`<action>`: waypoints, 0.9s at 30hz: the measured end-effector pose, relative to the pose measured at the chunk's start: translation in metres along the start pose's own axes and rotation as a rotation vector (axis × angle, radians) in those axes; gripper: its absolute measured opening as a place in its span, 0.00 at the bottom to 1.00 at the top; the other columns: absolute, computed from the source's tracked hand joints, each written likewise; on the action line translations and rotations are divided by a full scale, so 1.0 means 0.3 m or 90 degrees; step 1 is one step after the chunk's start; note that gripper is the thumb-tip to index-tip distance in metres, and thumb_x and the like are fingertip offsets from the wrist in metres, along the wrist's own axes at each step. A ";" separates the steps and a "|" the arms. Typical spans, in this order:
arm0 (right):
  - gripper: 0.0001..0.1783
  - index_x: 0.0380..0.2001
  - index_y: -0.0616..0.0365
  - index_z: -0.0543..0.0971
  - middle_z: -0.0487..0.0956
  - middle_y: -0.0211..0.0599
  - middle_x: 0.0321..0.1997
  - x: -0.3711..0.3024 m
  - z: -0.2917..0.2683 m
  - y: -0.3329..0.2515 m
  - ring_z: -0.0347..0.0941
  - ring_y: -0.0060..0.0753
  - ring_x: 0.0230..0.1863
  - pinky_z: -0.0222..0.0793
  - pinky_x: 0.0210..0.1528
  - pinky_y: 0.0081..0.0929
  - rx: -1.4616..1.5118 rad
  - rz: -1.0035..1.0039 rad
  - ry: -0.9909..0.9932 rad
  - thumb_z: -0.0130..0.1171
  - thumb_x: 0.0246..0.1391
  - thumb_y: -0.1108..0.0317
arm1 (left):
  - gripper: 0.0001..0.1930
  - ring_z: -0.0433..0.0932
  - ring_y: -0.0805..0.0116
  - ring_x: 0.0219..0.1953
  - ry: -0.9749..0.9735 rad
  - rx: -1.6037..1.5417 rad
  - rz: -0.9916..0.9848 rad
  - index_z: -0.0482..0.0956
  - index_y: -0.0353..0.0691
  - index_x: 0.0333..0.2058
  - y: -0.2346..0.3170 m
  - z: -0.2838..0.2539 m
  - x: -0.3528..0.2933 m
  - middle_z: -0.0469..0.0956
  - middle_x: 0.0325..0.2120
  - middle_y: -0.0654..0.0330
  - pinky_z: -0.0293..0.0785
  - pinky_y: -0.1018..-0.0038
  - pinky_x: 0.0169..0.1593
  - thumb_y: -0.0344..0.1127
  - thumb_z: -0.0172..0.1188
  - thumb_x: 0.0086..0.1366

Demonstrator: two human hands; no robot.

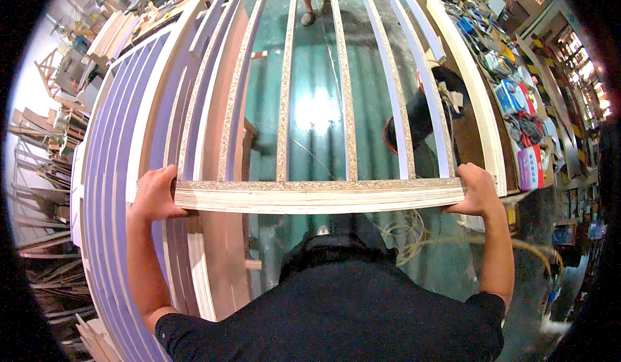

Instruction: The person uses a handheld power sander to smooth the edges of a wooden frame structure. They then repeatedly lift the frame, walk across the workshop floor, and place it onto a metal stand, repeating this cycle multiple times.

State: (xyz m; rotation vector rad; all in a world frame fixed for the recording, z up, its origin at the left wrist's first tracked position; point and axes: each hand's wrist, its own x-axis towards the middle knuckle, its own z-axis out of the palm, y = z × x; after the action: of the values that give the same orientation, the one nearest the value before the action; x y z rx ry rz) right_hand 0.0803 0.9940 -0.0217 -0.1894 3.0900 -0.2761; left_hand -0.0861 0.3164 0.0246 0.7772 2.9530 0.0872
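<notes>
A long slatted wooden frame stretches away from me, its near end rail of layered plywood crossing in front of my body. My left hand grips the rail's left end, fingers over the top and thumb underneath. At the right end my right hand holds it the same way. Several long chipboard slats run from this rail toward the far end, some with pale purple sides. Beyond the far part of the frame stands another person, only legs and shoes showing; whether that person holds the frame is out of view.
Purple-faced panels stand at the left, with brown boards beside my left arm. A dark bin shows under the right slats. On the right, a bench carries tools and a white-purple box. A coiled hose lies on the green floor.
</notes>
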 end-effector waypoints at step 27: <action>0.40 0.31 0.58 0.75 0.76 0.46 0.31 2.123 -0.153 0.885 0.75 0.57 0.37 0.71 0.40 0.46 0.046 0.024 -0.024 0.86 0.13 0.51 | 0.39 0.79 0.41 0.32 -0.101 -0.009 -0.042 0.73 0.37 0.29 -0.451 -0.181 2.171 0.78 0.26 0.48 0.75 0.54 0.37 0.64 0.80 0.32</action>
State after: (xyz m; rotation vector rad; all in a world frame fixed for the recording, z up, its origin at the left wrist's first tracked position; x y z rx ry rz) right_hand -0.5849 1.1822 -0.0384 -0.1325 3.0368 -0.3766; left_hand -0.7222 0.5182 0.0230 0.6515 2.8221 0.0409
